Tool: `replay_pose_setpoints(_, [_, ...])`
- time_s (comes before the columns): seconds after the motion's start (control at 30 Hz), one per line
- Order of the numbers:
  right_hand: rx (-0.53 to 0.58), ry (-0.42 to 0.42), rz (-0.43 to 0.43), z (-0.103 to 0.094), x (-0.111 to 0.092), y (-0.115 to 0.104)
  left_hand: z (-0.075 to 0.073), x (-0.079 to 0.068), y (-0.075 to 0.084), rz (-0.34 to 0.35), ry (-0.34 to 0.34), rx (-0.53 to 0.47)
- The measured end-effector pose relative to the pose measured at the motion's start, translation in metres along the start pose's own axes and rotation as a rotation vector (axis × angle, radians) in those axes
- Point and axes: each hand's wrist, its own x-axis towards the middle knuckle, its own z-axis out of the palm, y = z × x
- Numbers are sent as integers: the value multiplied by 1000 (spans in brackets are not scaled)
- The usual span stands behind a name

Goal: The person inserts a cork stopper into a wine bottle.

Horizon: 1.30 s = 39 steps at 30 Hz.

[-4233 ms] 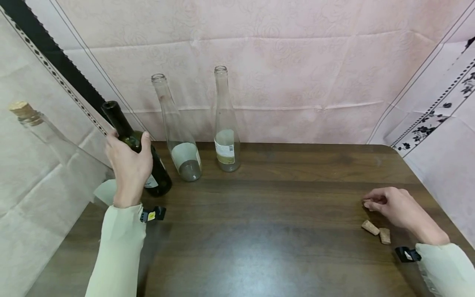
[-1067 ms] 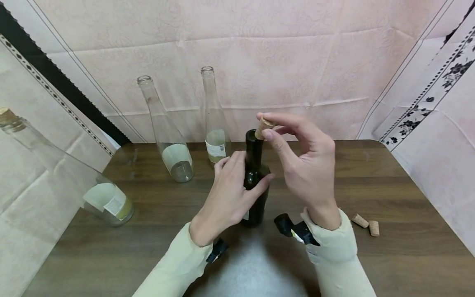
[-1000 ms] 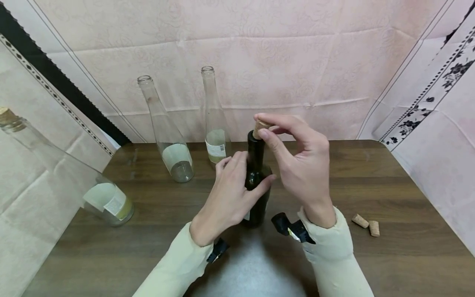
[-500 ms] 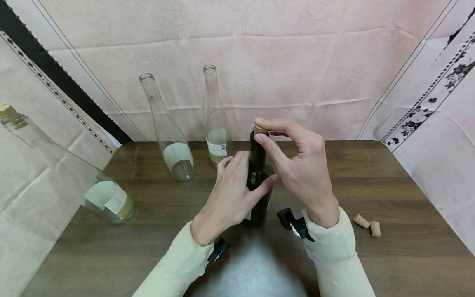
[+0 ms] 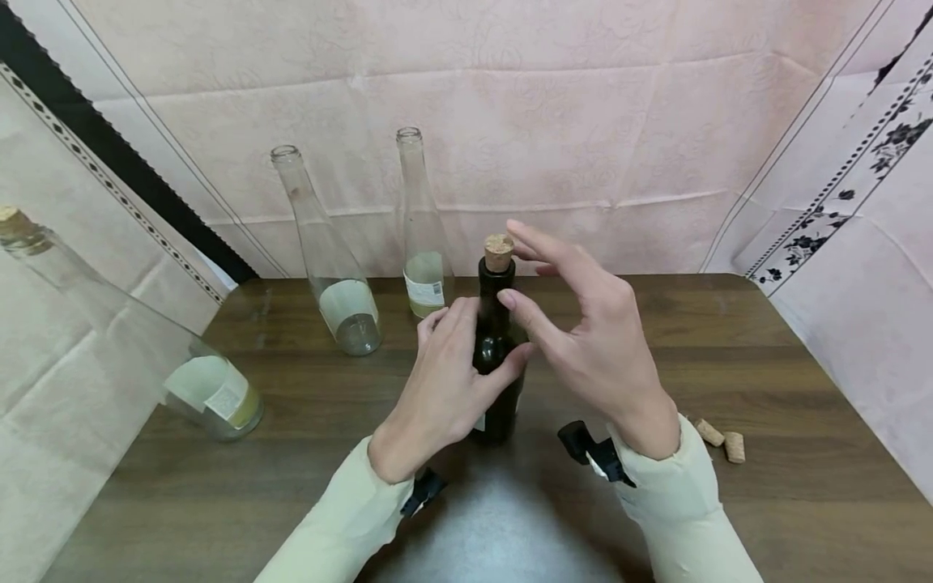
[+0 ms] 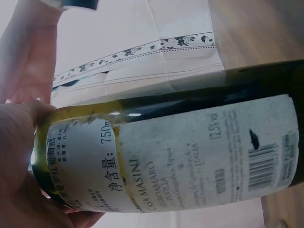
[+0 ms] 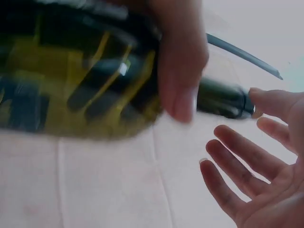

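Note:
A dark green wine bottle (image 5: 494, 340) stands upright on the table in front of the person. A cork (image 5: 499, 253) sits in its mouth, its upper part showing above the rim. My left hand (image 5: 445, 380) grips the bottle round its shoulder, thumb on the near right side. My right hand (image 5: 601, 348) is spread beside the neck, fingers extended and off the cork, thumb tip close to the neck. In the left wrist view the bottle's white label (image 6: 204, 156) faces the camera. The right wrist view shows the right fingers (image 7: 247, 156) apart, holding nothing.
Two uncorked clear bottles (image 5: 324, 251) (image 5: 425, 235) stand at the table's back edge. A corked clear bottle (image 5: 211, 389) is at the left. Two loose corks (image 5: 734, 447) (image 5: 709, 431) lie right of the right forearm. Pale cloth (image 5: 554, 146) hangs behind the wooden table (image 5: 802, 518).
The left hand brought the dark bottle from the left to the centre. The right hand took a cork from the right, put it into the bottle's mouth and has let go of it.

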Motion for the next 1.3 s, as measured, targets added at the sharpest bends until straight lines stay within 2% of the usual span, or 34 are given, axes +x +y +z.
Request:
replay_pose_setpoints(0.23, [-140, -17, 13, -17, -16, 11, -11, -5, -10, -48, 14, -18])
replay_pose_setpoints(0.43, [-272, -114, 46, -37, -32, 23, -26, -9, -22, -94, 53, -10])
replay_pose_setpoints(0.8, [-454, -282, 171, -76, -59, 48, -54, -20, -47, -151, 111, 7])
replay_pose_setpoints(0.97, [-526, -411, 254, -92, -72, 64, -68, -24, -60, -163, 144, 24])
replay_pose_setpoints(1.13, [-513, -574, 341, -106, -85, 84, -83, -26, -70, -205, 157, 32])
replay_pose_setpoints(1.3, [-505, -691, 404, -119, -101, 107, -97, -30, -79, -268, 170, 56])
